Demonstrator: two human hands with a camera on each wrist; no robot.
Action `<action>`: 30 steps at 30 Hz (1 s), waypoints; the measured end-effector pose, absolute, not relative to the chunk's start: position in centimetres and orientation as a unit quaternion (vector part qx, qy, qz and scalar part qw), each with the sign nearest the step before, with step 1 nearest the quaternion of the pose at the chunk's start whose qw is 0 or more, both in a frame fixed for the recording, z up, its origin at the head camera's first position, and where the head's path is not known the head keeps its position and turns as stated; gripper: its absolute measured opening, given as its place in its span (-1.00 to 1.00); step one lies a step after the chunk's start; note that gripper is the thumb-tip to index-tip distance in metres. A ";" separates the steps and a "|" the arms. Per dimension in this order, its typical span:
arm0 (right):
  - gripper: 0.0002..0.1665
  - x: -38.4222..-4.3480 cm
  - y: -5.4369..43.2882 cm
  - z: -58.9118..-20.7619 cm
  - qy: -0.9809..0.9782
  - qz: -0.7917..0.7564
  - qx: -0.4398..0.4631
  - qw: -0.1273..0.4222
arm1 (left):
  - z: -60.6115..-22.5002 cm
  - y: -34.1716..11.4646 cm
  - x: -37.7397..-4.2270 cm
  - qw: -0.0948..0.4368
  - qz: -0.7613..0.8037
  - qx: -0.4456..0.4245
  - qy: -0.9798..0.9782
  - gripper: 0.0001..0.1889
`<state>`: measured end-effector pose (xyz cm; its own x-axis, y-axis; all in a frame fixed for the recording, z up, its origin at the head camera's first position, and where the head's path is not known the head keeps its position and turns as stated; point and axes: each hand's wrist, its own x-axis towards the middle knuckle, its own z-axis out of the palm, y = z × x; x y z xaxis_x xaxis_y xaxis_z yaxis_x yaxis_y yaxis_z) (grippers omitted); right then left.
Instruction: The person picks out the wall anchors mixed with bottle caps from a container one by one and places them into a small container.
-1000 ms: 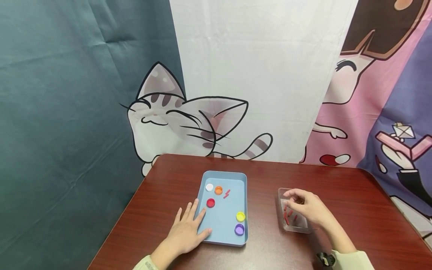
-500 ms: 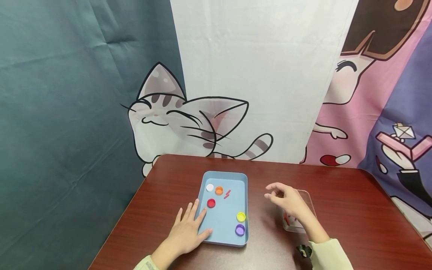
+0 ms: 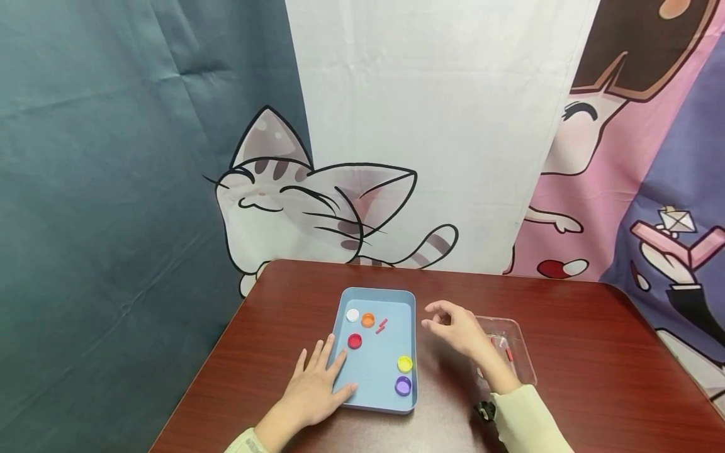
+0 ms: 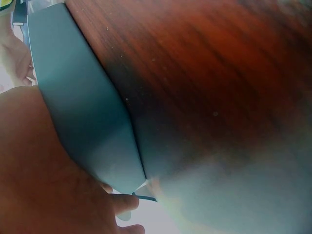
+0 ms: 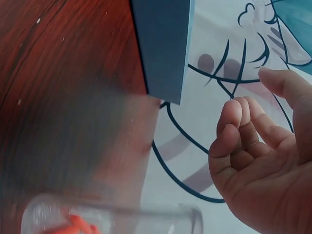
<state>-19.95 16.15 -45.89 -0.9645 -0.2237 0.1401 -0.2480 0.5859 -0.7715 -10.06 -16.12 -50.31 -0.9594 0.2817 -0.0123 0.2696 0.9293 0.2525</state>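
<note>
My left hand [image 3: 310, 389] lies with spread fingers on the left rim of a light blue tray [image 3: 374, 384]. In the tray are white [image 3: 352, 315], orange [image 3: 367, 320], red [image 3: 354, 341], yellow [image 3: 404, 363] and purple [image 3: 403, 385] round caps, plus two short red sticks [image 3: 381, 327]. Above the table, just right of the tray, is my right hand [image 3: 461, 330]. Its fingers are loosely bent; the right wrist view shows the thumb apart from them and nothing between. Under the right forearm, partly hidden, sits a clear plastic box [image 3: 528, 358] with red sticks [image 3: 509, 354] inside.
Everything stands on a dark red wooden table [image 3: 589, 352]. Behind it hangs a curtain [image 3: 453, 126] with a cartoon cat [image 3: 317, 195], and a dark green curtain [image 3: 113, 189] is at the left.
My right hand has moved left from over the clear box to beside the tray's right edge, and the box shows more now. My left hand has stayed on the tray.
</note>
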 end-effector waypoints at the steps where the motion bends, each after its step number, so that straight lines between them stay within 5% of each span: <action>1: -0.65 -20.0 15.9 -45.9 -0.890 0.436 0.129 0.013 | -50.3 -16.1 -10.1 0.024 0.128 0.140 0.982 -0.20; 30: -0.66 -21.7 10.2 -47.9 -0.894 0.427 0.134 -0.017 | -49.9 -16.1 -9.9 0.036 0.118 0.140 0.982 -0.20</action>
<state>-21.68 10.21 -47.85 -0.9636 -0.2538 0.0837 -0.2245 0.5990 -0.7687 -9.93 -16.05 -49.95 -0.9585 0.2828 -0.0374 0.2659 0.9331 0.2420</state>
